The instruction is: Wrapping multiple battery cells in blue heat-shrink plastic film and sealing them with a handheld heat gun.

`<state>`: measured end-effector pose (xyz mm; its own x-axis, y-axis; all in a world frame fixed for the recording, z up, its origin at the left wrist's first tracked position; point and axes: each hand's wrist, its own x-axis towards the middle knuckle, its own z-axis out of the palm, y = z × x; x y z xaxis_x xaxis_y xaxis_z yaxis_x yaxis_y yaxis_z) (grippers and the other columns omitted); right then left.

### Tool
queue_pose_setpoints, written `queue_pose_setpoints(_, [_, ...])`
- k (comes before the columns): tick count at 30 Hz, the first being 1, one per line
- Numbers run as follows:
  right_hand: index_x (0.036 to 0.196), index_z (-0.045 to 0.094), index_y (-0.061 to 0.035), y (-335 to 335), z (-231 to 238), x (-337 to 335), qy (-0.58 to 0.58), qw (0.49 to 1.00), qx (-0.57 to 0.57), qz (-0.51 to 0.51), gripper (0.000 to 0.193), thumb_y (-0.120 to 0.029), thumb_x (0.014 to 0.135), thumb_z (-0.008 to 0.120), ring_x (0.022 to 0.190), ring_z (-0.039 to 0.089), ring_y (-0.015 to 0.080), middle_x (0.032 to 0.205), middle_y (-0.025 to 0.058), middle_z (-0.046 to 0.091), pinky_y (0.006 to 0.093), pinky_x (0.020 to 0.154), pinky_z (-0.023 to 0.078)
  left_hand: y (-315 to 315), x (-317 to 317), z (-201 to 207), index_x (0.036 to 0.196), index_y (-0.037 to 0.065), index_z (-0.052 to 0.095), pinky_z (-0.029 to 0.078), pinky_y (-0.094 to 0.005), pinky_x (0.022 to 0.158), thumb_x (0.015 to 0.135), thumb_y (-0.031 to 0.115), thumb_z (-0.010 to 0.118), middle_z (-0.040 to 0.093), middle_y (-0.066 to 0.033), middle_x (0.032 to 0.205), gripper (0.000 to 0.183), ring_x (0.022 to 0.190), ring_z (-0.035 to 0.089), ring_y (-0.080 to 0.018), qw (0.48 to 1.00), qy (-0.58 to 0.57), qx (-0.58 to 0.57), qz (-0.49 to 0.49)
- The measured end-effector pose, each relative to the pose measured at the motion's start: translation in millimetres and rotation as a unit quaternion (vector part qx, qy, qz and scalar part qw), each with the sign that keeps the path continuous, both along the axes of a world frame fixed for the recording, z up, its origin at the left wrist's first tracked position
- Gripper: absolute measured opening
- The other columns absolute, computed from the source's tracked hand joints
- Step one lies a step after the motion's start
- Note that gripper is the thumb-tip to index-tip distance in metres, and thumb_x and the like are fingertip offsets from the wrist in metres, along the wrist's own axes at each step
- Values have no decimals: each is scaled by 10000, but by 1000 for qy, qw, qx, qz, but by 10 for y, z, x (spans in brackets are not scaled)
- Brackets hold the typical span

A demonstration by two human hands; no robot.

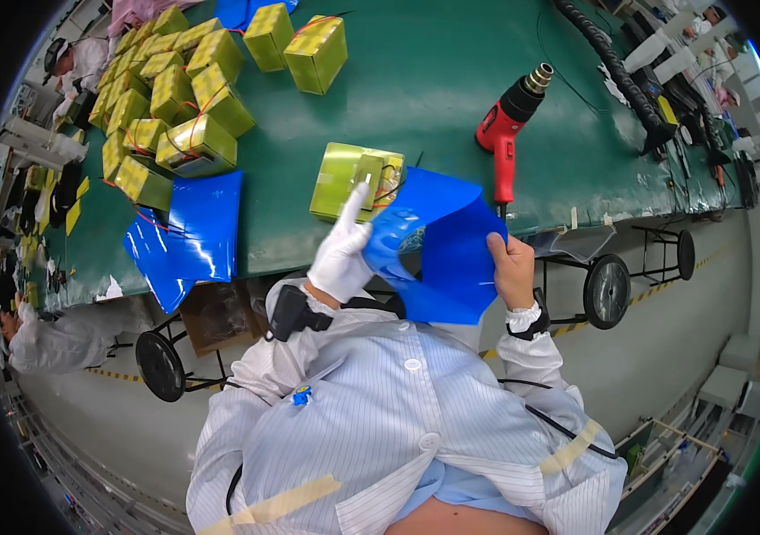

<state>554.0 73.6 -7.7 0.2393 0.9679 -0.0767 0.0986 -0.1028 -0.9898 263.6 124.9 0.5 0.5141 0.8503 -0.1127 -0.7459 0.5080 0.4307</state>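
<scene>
A blue plastic sleeve (460, 259), bent into an open tube, hangs in front of me at the table's edge. My right hand (513, 272), bare, is closed on its right side, thumb on the near face. White-gloved, my left hand (344, 254) lies against the sleeve's left edge. Its index finger stretches up over a yellow-green wrapped block (335, 178) on the table; its other fingers are partly hidden. The block has a small board and thin red and black wires on its top, and the sleeve's upper edge lies close to it.
More wrapped blocks (206, 143) crowd the far left of the green table (398, 71). Flat blue sleeves (206, 223) lie at the left near edge. A red heat gun (505, 134) stands right of the sleeve. Round stools (607, 290) sit below the edge. Other people work at the left.
</scene>
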Motion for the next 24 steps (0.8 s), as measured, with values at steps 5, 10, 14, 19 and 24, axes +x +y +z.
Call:
queue_pose_setpoints(5, [1008,732,-63,266,189,-153,-349,933,69,-47,190,-220,929,661,738,664,450,758,227,671,505,659,517,712,-319,6,1485,-7,444,540,-372,994,1051,114,506,604,-183,1337,455,1145,651,-270,976,219,-8,4])
queue_pose_setpoints(10, [1191,690,-98,465,340,-321,-408,910,-7,-69,296,-178,907,657,748,681,452,774,210,701,533,691,532,1259,-209,148,1378,-2,578,532,-231,829,1042,129,541,675,-56,1190,362,949,651,-93,921,386,54,-19])
queue_pose_setpoints(14, [1269,623,-84,415,385,-438,-495,863,-13,-95,376,-170,903,637,785,682,380,851,152,691,490,696,523,1435,9,-63,1322,-7,620,538,-282,890,1017,114,576,678,-99,1209,332,990,659,-160,890,446,84,-42])
queue_pose_setpoints(19, [954,616,-87,578,378,-578,-480,793,363,91,139,-130,824,592,809,573,255,831,65,508,382,735,469,1446,220,-173,1319,-16,622,550,-304,900,1005,91,586,682,-129,1223,334,1014,672,-194,890,450,57,-43])
queue_pose_setpoints(24, [750,711,-77,793,-71,-659,-620,703,207,280,111,-166,774,649,744,704,252,804,84,657,403,623,568,1488,187,-20,1310,-16,632,549,-311,937,1005,81,582,687,-143,1240,325,1057,678,-210,875,480,16,-52])
